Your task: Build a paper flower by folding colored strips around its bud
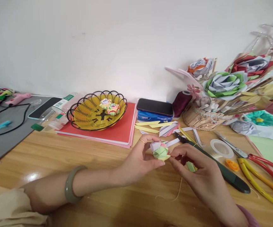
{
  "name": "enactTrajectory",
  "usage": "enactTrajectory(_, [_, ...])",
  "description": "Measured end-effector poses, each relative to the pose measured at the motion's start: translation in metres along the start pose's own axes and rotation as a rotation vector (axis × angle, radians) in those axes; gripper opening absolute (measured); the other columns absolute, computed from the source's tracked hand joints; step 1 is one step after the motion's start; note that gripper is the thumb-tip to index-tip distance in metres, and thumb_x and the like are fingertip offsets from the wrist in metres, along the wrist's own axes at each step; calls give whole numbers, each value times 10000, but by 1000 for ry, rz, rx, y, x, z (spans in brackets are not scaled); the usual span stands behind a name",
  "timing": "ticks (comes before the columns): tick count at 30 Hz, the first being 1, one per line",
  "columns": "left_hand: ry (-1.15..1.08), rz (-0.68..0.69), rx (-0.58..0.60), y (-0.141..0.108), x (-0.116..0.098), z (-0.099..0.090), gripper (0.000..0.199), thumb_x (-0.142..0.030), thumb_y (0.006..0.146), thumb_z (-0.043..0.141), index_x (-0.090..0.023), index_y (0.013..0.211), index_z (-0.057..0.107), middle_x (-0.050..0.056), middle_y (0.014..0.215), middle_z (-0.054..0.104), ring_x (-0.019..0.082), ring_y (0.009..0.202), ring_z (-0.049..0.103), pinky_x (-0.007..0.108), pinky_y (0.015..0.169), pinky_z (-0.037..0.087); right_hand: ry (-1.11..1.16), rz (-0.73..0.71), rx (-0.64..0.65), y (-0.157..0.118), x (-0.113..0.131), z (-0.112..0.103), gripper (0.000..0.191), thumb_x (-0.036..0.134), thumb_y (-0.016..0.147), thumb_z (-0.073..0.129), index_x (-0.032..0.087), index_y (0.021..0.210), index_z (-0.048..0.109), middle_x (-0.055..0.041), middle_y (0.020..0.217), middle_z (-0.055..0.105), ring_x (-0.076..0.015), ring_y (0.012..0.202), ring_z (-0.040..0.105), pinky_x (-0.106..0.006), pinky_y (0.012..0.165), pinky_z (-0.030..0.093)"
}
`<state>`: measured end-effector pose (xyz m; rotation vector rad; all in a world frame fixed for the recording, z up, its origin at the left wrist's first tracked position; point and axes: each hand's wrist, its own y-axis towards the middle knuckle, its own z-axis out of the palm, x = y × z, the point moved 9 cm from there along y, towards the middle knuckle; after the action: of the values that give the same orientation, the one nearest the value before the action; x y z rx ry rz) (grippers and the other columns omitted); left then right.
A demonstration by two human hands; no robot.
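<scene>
My left hand (142, 157) holds a small folded-paper ball (161, 152) in pale green, pink, lilac and yellow, with thumb below and fingers around its far side. At the ball's right edge, the thumb and fingertips of my right hand (193, 164) are pinched together beside a yellow paper tip. Exactly what lies between them is hidden. A light green paper piece (191, 166) shows under the right hand. Below it, a thin pale thread (177, 192) curls on the wooden table (117, 205).
A yellow woven basket (86, 115) with two paper balls rests on red paper (117, 135). Paper strips (148, 128) lie before a phone (154, 107). To the right are a green-handled knife (233, 178), a tape roll (221, 148), scissors (247, 154) and a paper-flower basket (197, 116).
</scene>
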<state>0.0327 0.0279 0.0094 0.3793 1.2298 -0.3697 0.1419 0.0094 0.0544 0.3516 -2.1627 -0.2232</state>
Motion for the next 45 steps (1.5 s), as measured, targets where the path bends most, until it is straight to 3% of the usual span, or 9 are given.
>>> enactTrajectory(5, [79,-24,-47,0,1,-2,422,-160,670,670,-222,1012,431,38,1090,482,178,1045,475,298,819,428,-78,-77,-67,-4,8,-3,62,190,775,546,208,717,558,2,696,581,-129,594,521,-246,542,439])
enactTrajectory(7, [86,-39,-49,0,1,-2,428,-164,659,680,-222,1000,429,38,1088,490,179,1043,481,302,822,428,-31,-15,-60,-4,3,-3,56,209,769,545,209,716,561,1,697,592,-130,585,528,-246,549,450])
enactTrajectory(11, [97,-49,-50,0,0,-3,432,-170,642,697,-219,984,438,40,1070,511,180,1040,486,299,818,428,166,231,77,-1,-16,5,123,314,775,533,212,763,601,-15,753,643,-161,680,598,-251,599,489])
enactTrajectory(14, [86,-67,-37,-1,0,-2,426,-168,637,696,-216,979,445,43,1046,525,179,1005,502,298,790,436,200,280,145,1,-20,9,153,345,765,548,207,746,611,-15,745,647,-166,683,597,-256,612,487])
enactTrajectory(23, [72,-79,-41,1,3,-5,411,-201,630,706,-199,966,471,46,1047,524,174,975,506,306,806,426,-35,94,44,2,-7,5,113,278,780,533,215,712,597,4,652,608,-138,568,539,-243,545,451])
enactTrajectory(29, [76,-80,-28,1,6,-5,407,-210,643,703,-198,975,468,47,1048,526,170,968,505,302,811,423,10,140,69,0,-12,7,129,295,770,528,211,719,610,-11,684,659,-150,586,588,-252,549,493])
enactTrajectory(35, [66,-91,-35,1,6,-4,406,-206,644,701,-196,971,460,44,1012,546,161,933,517,301,800,428,-146,-17,-58,-4,4,1,47,238,746,556,233,715,591,-2,652,626,-147,560,562,-262,555,481])
enactTrajectory(39, [82,-112,-51,0,6,-5,401,-202,640,701,-201,964,465,49,1042,549,170,959,517,298,791,434,62,187,45,-1,-14,7,126,311,754,566,220,690,626,-9,668,667,-159,593,609,-251,555,508])
enactTrajectory(45, [131,-89,-82,1,5,-11,407,-237,633,708,-202,958,466,34,1023,542,160,923,521,305,803,422,257,355,159,1,-32,9,227,417,700,646,232,803,729,-37,845,731,-234,810,663,-335,748,529])
